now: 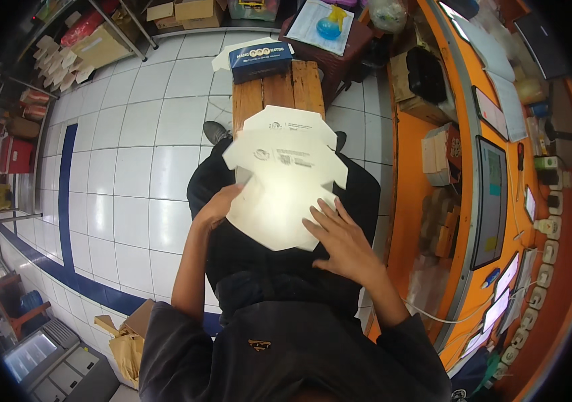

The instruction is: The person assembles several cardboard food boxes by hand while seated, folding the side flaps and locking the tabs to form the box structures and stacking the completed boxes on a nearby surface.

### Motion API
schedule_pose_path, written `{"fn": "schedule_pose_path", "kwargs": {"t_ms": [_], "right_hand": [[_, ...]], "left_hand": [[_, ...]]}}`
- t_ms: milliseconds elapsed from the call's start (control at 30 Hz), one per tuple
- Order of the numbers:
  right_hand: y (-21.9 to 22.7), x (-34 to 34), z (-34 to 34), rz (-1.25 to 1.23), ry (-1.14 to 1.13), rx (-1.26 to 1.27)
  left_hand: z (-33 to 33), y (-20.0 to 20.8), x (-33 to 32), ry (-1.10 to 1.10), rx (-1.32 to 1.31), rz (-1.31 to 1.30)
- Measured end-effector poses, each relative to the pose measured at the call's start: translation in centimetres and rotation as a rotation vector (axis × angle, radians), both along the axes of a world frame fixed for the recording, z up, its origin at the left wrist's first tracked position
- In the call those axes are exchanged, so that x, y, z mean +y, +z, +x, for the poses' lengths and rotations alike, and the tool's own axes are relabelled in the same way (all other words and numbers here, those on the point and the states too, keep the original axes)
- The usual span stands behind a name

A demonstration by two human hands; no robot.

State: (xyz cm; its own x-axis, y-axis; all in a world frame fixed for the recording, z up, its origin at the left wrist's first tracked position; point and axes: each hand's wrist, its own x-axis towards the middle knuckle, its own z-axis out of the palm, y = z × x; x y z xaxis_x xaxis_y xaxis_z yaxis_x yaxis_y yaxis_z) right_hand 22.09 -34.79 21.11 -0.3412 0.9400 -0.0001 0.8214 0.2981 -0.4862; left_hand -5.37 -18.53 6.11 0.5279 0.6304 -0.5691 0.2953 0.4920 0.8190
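White tiles cover the floor (132,161), its far reaches cut off by the black rim of the lens. At the right, an orange shelf unit (403,221) is bent by the same rim, its deeper contents hard to make out. The person's dark trousers (232,268) are partly hidden by pale cardboard blanks (272,181), which are spread over the lap and near end of the wooden table (249,97); how many are overlapped cannot be told, and the middle is washed out by glare. The right hand (339,238) is held wide, fingers spread over the right edge. By the left hand (222,206) the left edge is touched; whether it is gripped cannot be told. Beyond, a blue box (262,63) is set on the table's far end, near a blue-and-yellow object (329,27).
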Motion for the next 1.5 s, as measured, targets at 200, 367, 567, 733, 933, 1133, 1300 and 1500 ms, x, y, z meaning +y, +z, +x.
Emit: {"fn": "schedule_pose_path", "kwargs": {"t_ms": [200, 367, 567, 733, 933, 1133, 1300, 1500], "right_hand": [[-1.7, -3.6, -0.4, -0.223, 0.069, -0.149], [-2.2, -2.9, -0.8, -0.335, 0.081, 0.214], [-6.8, -2.7, 1.7, -0.726, 0.098, 0.634], [-7.8, -2.7, 1.5, -0.808, 0.046, 0.764], [-8.3, -3.2, 1.5, -0.884, 0.012, 0.804], [-8.3, -4.0, -0.9, -0.815, -0.005, 0.801], [-6.7, -4.5, -2.3, -0.780, -0.083, 0.728], [-4.9, -4.6, -3.6, -0.660, -0.049, 0.598]], "left_hand": [[0.6, 3.0, -3.8, -0.378, 0.028, 0.638], [-0.3, 13.7, -6.1, -0.658, -0.233, 0.579], [-2.3, 12.0, -5.6, -0.611, -0.368, 0.455], [-2.9, 11.7, -5.7, -0.509, -0.396, 0.370], [-2.9, 11.9, -6.2, -0.507, -0.367, 0.400], [-0.4, 12.2, -9.6, -0.364, -0.079, 0.816], [-0.3, 12.1, -11.6, -0.231, 0.081, 1.086], [-0.2, 11.8, -12.7, -0.493, 0.114, 1.204]]}}
